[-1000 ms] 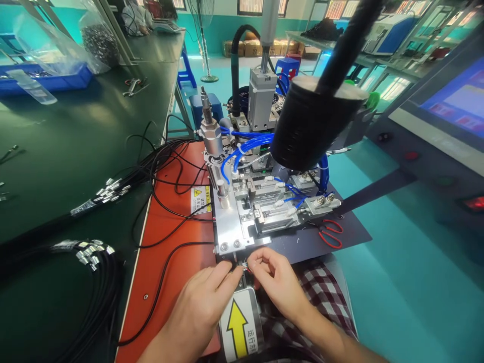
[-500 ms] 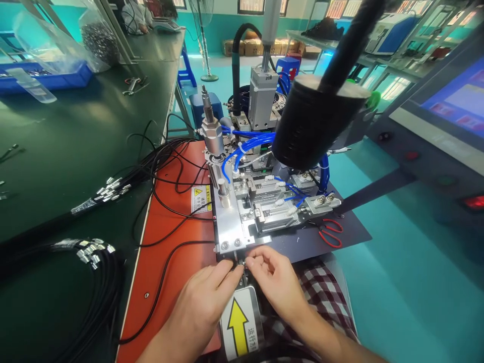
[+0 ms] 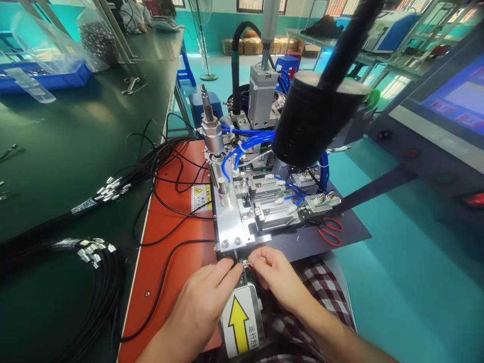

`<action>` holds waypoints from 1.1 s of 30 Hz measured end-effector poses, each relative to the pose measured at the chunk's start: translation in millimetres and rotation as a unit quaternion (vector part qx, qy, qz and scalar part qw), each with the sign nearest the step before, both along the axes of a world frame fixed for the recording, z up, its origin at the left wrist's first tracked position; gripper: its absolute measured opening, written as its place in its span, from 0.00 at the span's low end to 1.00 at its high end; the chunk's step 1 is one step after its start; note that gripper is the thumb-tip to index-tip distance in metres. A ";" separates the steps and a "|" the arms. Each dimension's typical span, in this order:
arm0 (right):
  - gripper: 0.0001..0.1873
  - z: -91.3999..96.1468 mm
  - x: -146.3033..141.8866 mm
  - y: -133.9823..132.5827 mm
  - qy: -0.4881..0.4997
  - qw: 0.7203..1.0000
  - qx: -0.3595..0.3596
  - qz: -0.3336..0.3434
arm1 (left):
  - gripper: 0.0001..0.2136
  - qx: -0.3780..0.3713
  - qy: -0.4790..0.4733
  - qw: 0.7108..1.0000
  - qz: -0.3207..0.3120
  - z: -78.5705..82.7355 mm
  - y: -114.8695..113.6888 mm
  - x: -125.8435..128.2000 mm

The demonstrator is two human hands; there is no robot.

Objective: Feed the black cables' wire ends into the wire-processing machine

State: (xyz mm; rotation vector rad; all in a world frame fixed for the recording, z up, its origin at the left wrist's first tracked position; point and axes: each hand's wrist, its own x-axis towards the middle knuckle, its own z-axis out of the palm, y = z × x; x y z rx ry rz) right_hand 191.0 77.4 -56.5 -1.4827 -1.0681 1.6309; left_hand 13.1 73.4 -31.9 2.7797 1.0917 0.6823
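Both my hands meet at the near edge of a metal machine fixture (image 3: 234, 229). My left hand (image 3: 206, 297) pinches a thin black cable (image 3: 166, 267) close to its end, fingers closed. My right hand (image 3: 274, 277) is closed in a pinch on the small metal cable tip (image 3: 245, 262) between the two hands, just below the fixture's front slot. A plate with a yellow arrow label (image 3: 239, 322) lies under my wrists, the arrow aimed at the fixture.
The fixture stands on an orange mat (image 3: 170, 252) and carries blue air hoses (image 3: 245, 143) and a large black cylinder (image 3: 313, 121). Red scissors (image 3: 330, 231) lie to the right. Bundles of black cables with metal ends (image 3: 91, 252) cover the green bench at left.
My hands have stayed at the fixture's front edge, with only small finger shifts on the cable tip. The view has tilted slightly.
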 end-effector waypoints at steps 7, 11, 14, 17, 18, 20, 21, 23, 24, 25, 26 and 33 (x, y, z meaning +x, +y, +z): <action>0.15 -8.7 9.6 -11.2 -0.022 0.999 0.027 -0.039 | 0.12 -0.014 -0.017 1.000 -0.001 2.4 2.1 2.6; 0.10 6.3 2.9 -21.7 -0.091 0.989 0.113 -0.041 | 0.12 -0.016 -0.024 1.000 0.000 2.2 1.6 2.9; 0.07 9.6 -0.9 -21.3 -0.150 0.975 0.161 -0.035 | 0.11 -0.036 -0.020 0.999 -0.001 0.5 0.5 1.4; 0.06 8.6 -0.3 -16.4 -0.152 0.972 0.173 -0.038 | 0.12 -0.028 -0.018 0.999 0.000 0.0 0.2 0.0; 0.06 8.0 0.2 -14.5 -0.129 0.978 0.156 -0.041 | 0.12 -0.021 -0.018 1.000 0.001 0.2 0.4 -0.1; 0.06 5.9 1.3 -11.2 -0.046 0.994 0.087 -0.050 | 0.13 -0.007 -0.019 1.000 0.003 0.7 1.1 0.5; 0.06 4.3 1.7 -10.0 -0.001 0.997 0.051 -0.053 | 0.13 -0.006 -0.020 1.000 0.003 1.0 1.4 0.9; 0.07 0.5 2.5 -8.6 0.067 0.996 -0.002 -0.053 | 0.13 -0.018 -0.019 1.000 0.002 1.4 1.7 1.7; 0.08 -1.5 3.0 -8.4 0.087 0.995 -0.016 -0.051 | 0.13 -0.026 -0.019 0.999 0.002 1.6 1.4 1.8; 0.09 -3.2 3.6 -8.4 0.100 0.994 -0.023 -0.046 | 0.13 -0.032 -0.017 0.999 0.006 2.0 0.8 1.7; 0.10 -4.3 4.2 -8.6 0.110 0.993 -0.028 -0.041 | 0.14 -0.034 -0.012 0.999 0.013 2.4 -0.1 1.3; 0.20 0.9 2.2 -9.4 0.138 0.988 -0.025 -0.066 | 0.23 -0.106 0.117 0.983 0.093 -2.2 -14.7 -4.1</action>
